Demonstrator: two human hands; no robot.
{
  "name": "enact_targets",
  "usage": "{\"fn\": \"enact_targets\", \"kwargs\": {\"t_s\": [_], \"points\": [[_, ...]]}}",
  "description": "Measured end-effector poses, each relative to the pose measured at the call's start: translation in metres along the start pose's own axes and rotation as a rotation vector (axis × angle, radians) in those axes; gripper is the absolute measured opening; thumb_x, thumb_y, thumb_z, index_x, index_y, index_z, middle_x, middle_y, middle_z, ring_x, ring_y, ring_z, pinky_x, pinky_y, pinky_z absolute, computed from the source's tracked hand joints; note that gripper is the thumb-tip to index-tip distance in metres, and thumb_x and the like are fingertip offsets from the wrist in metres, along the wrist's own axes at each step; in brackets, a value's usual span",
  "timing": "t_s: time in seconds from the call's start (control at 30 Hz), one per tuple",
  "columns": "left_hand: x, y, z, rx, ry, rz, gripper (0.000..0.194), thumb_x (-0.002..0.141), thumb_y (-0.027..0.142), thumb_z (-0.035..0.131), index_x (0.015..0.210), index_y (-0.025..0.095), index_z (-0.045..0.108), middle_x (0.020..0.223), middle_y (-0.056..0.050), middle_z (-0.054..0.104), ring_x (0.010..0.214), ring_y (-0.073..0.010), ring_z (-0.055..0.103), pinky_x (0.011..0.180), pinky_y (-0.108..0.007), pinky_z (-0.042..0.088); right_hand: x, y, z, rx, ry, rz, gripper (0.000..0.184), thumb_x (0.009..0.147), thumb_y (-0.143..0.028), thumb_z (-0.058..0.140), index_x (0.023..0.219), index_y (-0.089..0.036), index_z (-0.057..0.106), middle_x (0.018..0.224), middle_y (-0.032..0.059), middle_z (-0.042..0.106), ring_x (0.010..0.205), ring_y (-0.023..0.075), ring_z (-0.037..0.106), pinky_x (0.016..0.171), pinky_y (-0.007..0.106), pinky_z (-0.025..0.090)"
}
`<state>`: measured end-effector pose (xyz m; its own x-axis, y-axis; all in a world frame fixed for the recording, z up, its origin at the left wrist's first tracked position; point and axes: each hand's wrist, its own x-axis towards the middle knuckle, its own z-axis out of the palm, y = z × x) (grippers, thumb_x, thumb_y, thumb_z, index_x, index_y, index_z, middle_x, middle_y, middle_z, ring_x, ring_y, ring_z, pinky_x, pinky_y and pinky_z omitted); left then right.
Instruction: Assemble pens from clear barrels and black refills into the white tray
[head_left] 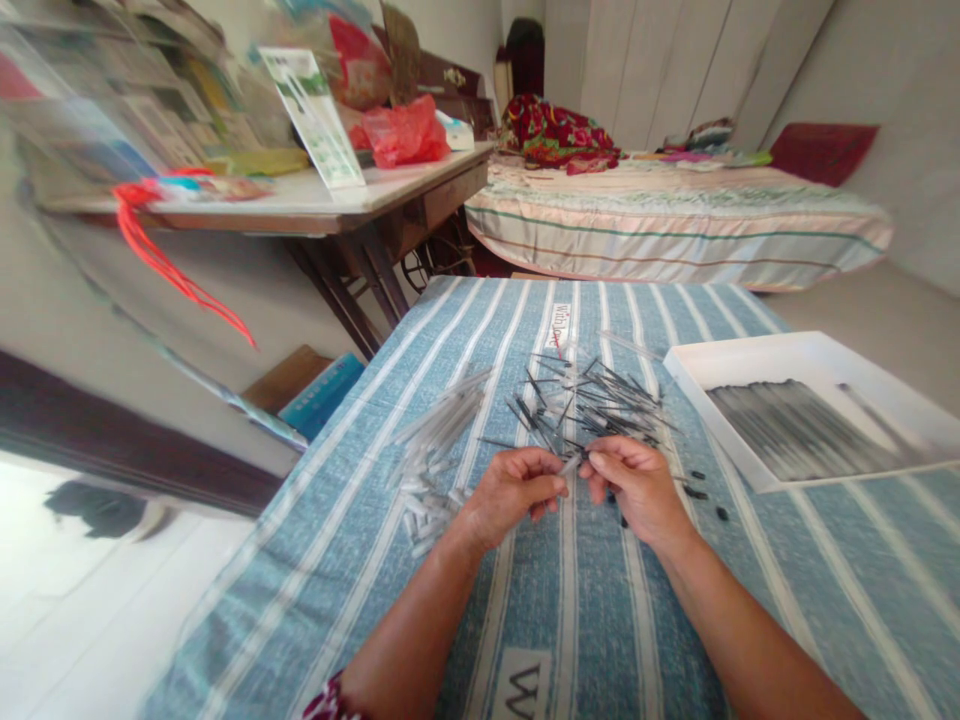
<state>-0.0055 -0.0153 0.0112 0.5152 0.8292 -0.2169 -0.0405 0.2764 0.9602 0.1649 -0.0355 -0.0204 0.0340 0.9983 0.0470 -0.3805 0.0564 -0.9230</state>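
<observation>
My left hand and my right hand meet over a blue striped cloth, fingers pinched together on a thin clear tube held between them. Just beyond the hands lies a scattered heap of thin dark refills. To the left of my left hand sits a pile of clear tubes. A few small black caps lie right of my right hand.
A white tray with rows of dark assembled sticks stands at the right. A cluttered wooden table with red bags is at the back left. A bed with striped covers stands behind.
</observation>
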Motion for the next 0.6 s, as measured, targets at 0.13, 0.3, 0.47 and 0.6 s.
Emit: {"fn": "enact_targets", "kwargs": {"t_s": [0.13, 0.3, 0.47, 0.6], "points": [[-0.0002, 0.0010, -0.0014, 0.084, -0.015, -0.019, 0.013, 0.069, 0.024, 0.065, 0.073, 0.012, 0.063, 0.052, 0.003, 0.055, 0.041, -0.0046, 0.044, 0.038, -0.016, 0.030, 0.0000, 0.0003, -0.0011, -0.030, -0.008, -0.007, 0.012, 0.072, -0.025, 0.069, 0.079, -0.016, 0.065, 0.063, 0.0006, 0.068, 0.039, 0.0089, 0.053, 0.040, 0.020, 0.041], [-0.0015, 0.0026, -0.0029, 0.151, -0.020, -0.031, 0.012, 0.071, 0.024, 0.063, 0.072, 0.011, 0.063, 0.050, 0.003, 0.054, 0.039, -0.0042, 0.042, 0.038, -0.016, 0.028, -0.0002, -0.0010, -0.0023, -0.066, -0.015, -0.008, 0.012, 0.072, -0.025, 0.069, 0.080, -0.016, 0.065, 0.061, 0.0006, 0.067, 0.039, 0.0092, 0.054, 0.040, 0.021, 0.042], [-0.0038, 0.0055, -0.0003, 0.190, 0.002, -0.039, 0.010, 0.070, 0.021, 0.061, 0.071, 0.011, 0.062, 0.048, 0.003, 0.054, 0.036, -0.0033, 0.038, 0.037, -0.016, 0.026, -0.0001, -0.0023, -0.0033, -0.074, -0.025, 0.003, 0.012, 0.072, -0.025, 0.068, 0.079, -0.016, 0.065, 0.062, 0.0015, 0.067, 0.039, 0.0092, 0.054, 0.041, 0.021, 0.042], [-0.0039, 0.0055, 0.0002, 0.203, 0.008, -0.043, 0.009, 0.070, 0.020, 0.060, 0.071, 0.011, 0.061, 0.048, 0.003, 0.054, 0.036, -0.0034, 0.038, 0.037, -0.016, 0.027, -0.0009, -0.0024, -0.0052, -0.094, -0.034, 0.002, 0.012, 0.072, -0.024, 0.067, 0.079, -0.016, 0.065, 0.061, 0.0018, 0.067, 0.040, 0.0093, 0.054, 0.041, 0.021, 0.043]]}}
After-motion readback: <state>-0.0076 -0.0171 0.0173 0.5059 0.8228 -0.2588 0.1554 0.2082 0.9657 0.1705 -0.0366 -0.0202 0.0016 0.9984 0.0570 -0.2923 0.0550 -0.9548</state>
